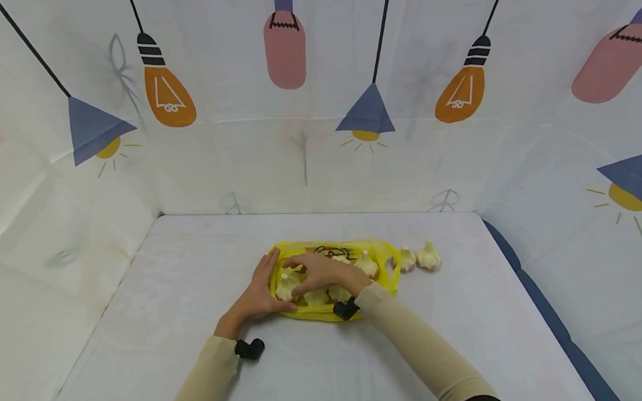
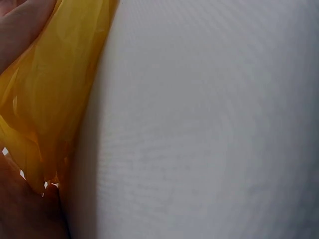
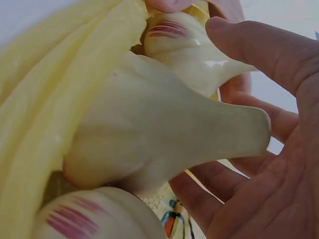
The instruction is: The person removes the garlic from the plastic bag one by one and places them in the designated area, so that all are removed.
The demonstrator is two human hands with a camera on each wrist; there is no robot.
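A yellow plastic bag (image 1: 385,253) lies on the white table, its mouth spread around several pale garlic bulbs (image 1: 367,263). My left hand (image 1: 257,293) grips its left end, thumb along the near side and fingers up the far side. In the left wrist view, yellow plastic (image 2: 60,79) fills the space beside that hand. Over the bag's opening, my right hand (image 1: 324,271) reaches left, thumb and fingers spread around the leftmost garlic bulb (image 1: 286,287). The right wrist view shows a long-stemmed garlic bulb (image 3: 164,124) close before the parted fingers, with a purple-streaked one (image 3: 94,216) below.
Two garlic bulbs (image 1: 428,257) sit on the table (image 1: 194,254) just right of the bag. A white curtain (image 1: 217,169) printed with lamps and bulbs stands around the back and sides. Dark blue fabric (image 1: 530,299) runs along the right table edge.
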